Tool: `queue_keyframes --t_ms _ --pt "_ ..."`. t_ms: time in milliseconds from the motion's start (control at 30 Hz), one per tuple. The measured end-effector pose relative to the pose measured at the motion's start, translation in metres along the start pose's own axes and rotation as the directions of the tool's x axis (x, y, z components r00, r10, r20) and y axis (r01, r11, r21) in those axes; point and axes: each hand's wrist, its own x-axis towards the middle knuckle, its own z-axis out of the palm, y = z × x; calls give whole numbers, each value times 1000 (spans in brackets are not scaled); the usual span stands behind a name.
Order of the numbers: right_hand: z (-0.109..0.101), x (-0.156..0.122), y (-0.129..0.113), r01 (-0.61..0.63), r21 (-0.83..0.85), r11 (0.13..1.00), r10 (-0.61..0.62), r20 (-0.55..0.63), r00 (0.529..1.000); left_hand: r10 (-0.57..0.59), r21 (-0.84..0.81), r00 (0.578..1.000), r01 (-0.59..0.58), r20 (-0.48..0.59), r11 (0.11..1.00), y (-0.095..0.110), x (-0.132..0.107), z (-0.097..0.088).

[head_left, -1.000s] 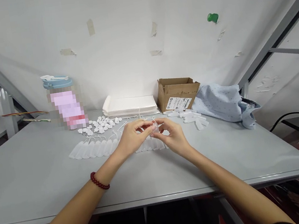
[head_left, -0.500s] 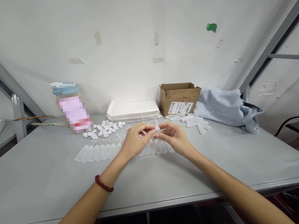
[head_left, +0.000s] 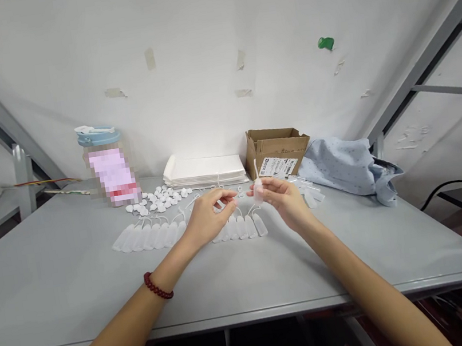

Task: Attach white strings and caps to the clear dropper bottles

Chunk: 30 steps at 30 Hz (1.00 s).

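Note:
My right hand [head_left: 283, 200] pinches a small clear plastic vial [head_left: 258, 187] upright above the grey table [head_left: 58, 291]. My left hand [head_left: 208, 217], with a red bead bracelet on its wrist, hovers just left of it with the fingers curled in a pinch; what it holds is too small to name. Beneath both hands a row of clear vials [head_left: 153, 235] lies side by side on the table. A cluster of small white caps [head_left: 160, 198] lies behind the row.
A blue-lidded bottle [head_left: 106, 165] stands at the back left. A stack of white sheets [head_left: 205, 171], an open cardboard box [head_left: 275, 152] and a light blue cloth [head_left: 347, 167] line the back. More loose vials [head_left: 310, 193] lie by the box. A metal frame post [head_left: 415, 70] slants at right.
My hands have come apart: the right hand has lifted the vial up and to the right, while the left hand stays over the row.

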Motion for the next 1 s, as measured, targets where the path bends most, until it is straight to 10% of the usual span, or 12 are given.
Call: queue_keyframes --t_ms 167,467,1000 --pt "-27 12 -5 -3 70 998 16 -196 981 -38 35 999 38 -8 999 1 -1 -1" --pt "-41 21 7 -234 78 969 229 64 971 -4 77 1000 4 1 997 0 -1 0" --pt "-17 9 9 -23 -158 987 6 -109 994 108 135 993 -113 43 984 -5 -4 5"
